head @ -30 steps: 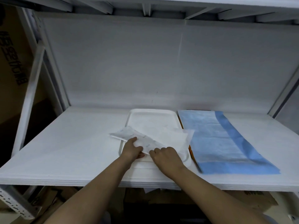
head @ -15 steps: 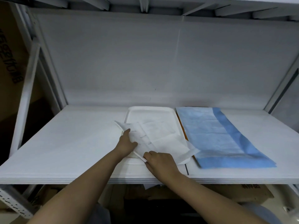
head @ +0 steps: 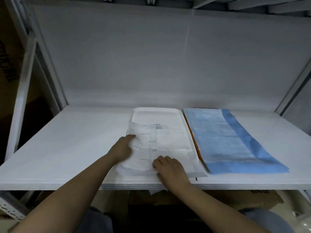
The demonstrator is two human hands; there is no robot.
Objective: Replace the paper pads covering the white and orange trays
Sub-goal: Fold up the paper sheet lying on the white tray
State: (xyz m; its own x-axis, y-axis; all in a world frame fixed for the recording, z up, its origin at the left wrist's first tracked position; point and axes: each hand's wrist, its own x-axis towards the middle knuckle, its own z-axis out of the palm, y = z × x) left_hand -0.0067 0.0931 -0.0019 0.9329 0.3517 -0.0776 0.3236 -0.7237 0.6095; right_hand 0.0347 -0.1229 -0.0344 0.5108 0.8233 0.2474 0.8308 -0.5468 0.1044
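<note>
Left hand (head: 122, 149): fingers curled on left edge of white paper pad (head: 159, 145).
Pad: partly unfolded over near half of white tray (head: 154, 111); likely light, limp, tear-prone; best held at corners.
Right hand (head: 170, 169): pinches near edge.
Blue pad (head: 227, 140): covers orange tray (head: 193, 140).

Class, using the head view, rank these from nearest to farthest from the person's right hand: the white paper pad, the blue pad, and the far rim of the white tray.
From the right hand:
1. White paper pad, under its fingers.
2. Blue pad, to the right.
3. White tray's far rim, toward the back wall.
</note>
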